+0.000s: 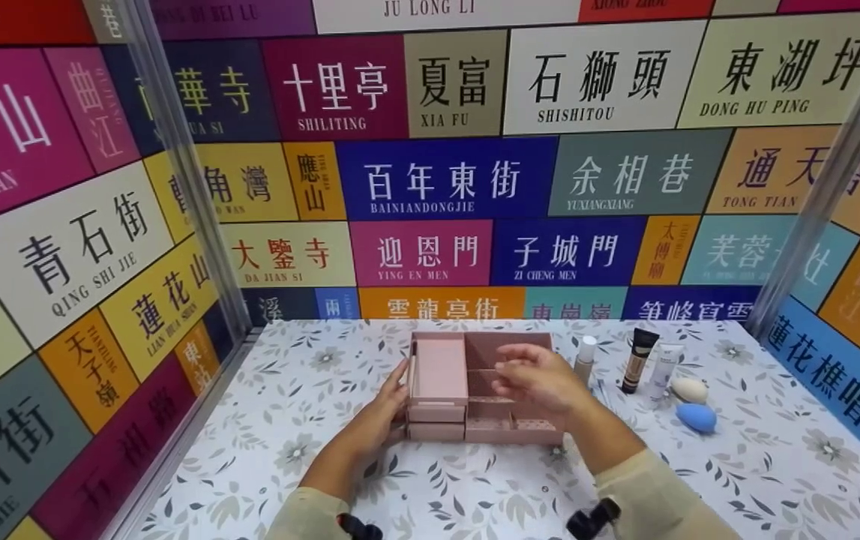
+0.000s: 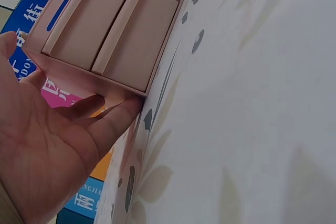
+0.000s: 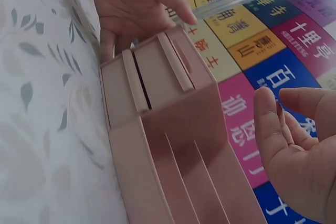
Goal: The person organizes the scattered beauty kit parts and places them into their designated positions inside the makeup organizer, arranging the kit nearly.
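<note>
A pink cosmetics organizer (image 1: 438,367) stands on the table, with two drawers (image 2: 139,38) at its left front and divided compartments (image 1: 489,427) on its right. My left hand (image 1: 381,412) is at the organizer's left side. In the left wrist view, the fingers (image 2: 113,124) of that hand lie against the side wall, near the bottom edge. Over the right-hand compartments hovers my right hand (image 1: 542,381), its fingers loosely bent. From the right wrist view, this hand (image 3: 302,156) appears apart from the organizer, and I see nothing held in it.
Right of the organizer stand a small bottle with a white cap (image 1: 585,360), a black-and-beige tube (image 1: 639,361) and a pale tube (image 1: 663,371). A cream sponge (image 1: 690,388) and a blue sponge (image 1: 696,417) lie nearby. Sign-covered walls (image 1: 444,180) border the flower-patterned table (image 1: 250,457).
</note>
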Tool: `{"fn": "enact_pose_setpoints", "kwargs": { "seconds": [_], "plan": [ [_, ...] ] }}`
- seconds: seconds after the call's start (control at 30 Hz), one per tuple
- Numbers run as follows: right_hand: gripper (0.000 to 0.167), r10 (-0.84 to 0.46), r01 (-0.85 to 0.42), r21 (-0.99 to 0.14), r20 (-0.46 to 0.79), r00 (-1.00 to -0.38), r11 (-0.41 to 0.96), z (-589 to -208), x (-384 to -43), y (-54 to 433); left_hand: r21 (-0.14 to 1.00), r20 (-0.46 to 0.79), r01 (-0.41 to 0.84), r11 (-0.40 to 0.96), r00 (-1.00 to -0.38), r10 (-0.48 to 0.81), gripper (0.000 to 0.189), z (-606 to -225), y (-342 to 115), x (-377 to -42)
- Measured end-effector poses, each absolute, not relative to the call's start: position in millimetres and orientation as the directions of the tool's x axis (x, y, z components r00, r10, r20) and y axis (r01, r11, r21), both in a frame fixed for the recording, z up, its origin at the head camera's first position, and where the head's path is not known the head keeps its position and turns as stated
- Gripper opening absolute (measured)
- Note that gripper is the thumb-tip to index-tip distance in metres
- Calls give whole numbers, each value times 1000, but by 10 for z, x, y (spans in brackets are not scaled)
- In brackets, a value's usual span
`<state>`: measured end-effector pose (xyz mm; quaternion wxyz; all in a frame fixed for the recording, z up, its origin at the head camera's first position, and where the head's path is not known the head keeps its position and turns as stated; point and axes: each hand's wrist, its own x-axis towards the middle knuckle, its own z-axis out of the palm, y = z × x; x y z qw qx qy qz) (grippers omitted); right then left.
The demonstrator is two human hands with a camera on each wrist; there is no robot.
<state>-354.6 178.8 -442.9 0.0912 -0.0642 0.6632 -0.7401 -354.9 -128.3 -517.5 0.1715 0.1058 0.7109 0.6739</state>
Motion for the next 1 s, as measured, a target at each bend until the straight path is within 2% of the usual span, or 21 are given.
{"fn": "enact_pose_setpoints", "kwargs": {
  "seconds": [0.47, 0.7, 0.87, 1.0],
  "plan": [
    [51, -104, 49, -995, -40, -994, -86, -4478, -3258, 2801, 990, -125, -93, 109, -933, 337, 58, -5177, -1258, -3559],
    [23, -48, 81, -992, -76, -996, -102, -4608, -3236, 3185, 988, -129, -93, 123, -937, 325, 57, -5168, -1234, -3583],
    [28, -27, 102, -990, -100, -995, -96, -4707, -3252, 3349, 988, -121, -82, 133, -940, 319, 58, -5168, -1243, -3571],
    [24, -12, 130, -983, -129, -992, -131, -4769, -3266, 3427, 987, -120, -79, 137, -939, 322, 59, -5166, -1241, -3556]
  ]
}}
